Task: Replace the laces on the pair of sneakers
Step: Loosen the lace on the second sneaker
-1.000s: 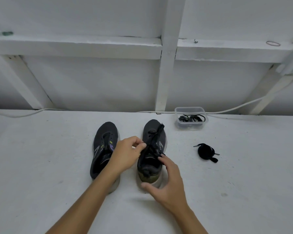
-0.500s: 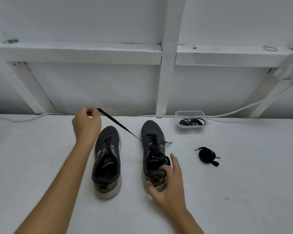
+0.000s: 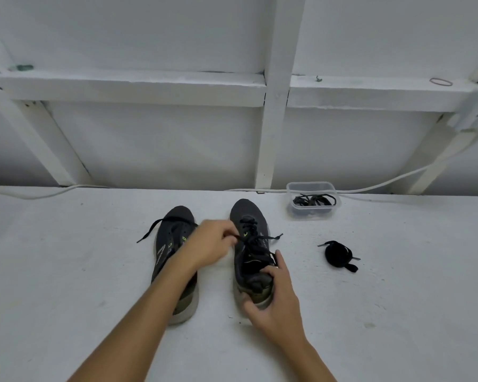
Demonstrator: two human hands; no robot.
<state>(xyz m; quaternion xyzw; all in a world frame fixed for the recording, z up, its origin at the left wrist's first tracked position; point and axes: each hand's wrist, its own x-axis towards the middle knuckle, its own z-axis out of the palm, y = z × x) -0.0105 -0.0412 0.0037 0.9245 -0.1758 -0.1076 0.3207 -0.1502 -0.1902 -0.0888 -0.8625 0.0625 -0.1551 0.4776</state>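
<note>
The left hand sits at the centre of the frame, its fingers curled and pinching the black lace of the dark grey right-side sneaker near its middle eyelets. The right hand, lower and right of centre, grips that sneaker's heel, thumb on one side and fingers on the other. A loose end of the lace trails leftward over the dark grey left-side sneaker, which lies partly under the left forearm on the white bench. Right of centre lies a coiled black lace bundle; above it, a clear plastic tub holds dark laces.
</note>
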